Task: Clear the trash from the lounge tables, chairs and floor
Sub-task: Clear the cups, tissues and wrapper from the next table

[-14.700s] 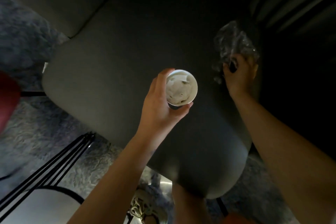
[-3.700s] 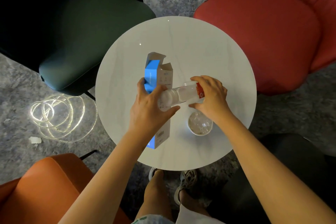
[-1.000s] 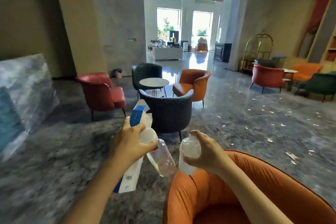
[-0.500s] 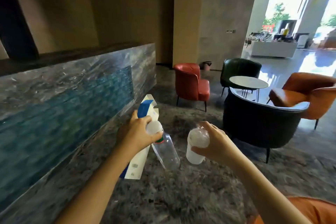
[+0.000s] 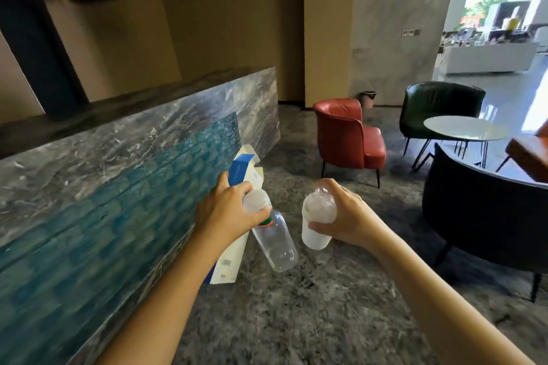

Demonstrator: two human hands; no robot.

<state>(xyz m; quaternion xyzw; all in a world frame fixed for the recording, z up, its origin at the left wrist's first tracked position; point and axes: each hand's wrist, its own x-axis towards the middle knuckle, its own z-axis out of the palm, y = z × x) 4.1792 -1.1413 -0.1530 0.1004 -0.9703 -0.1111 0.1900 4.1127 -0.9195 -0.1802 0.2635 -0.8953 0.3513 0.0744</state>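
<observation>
Left hand (image 5: pixel 225 213) grips a blue-and-white cardboard carton (image 5: pixel 229 261) and a clear plastic bottle (image 5: pixel 274 241). Right hand (image 5: pixel 348 216) holds a white paper cup (image 5: pixel 315 232) stuffed with crumpled plastic.

Below you runs a grey, mottled stone floor (image 5: pixel 296 320). On your left a long stone-faced counter (image 5: pixel 118 172) stands on it, its front patterned blue and grey. Ahead, a red armchair (image 5: pixel 347 133) stands on thin dark legs, with a small bin (image 5: pixel 368 98) beyond it by the wall. To your right a round white worktop (image 5: pixel 462 127) on thin black legs sits between a green armchair (image 5: pixel 439 104), a dark armchair (image 5: pixel 480 216) nearest you, and an orange chair (image 5: pixel 527 157).
</observation>
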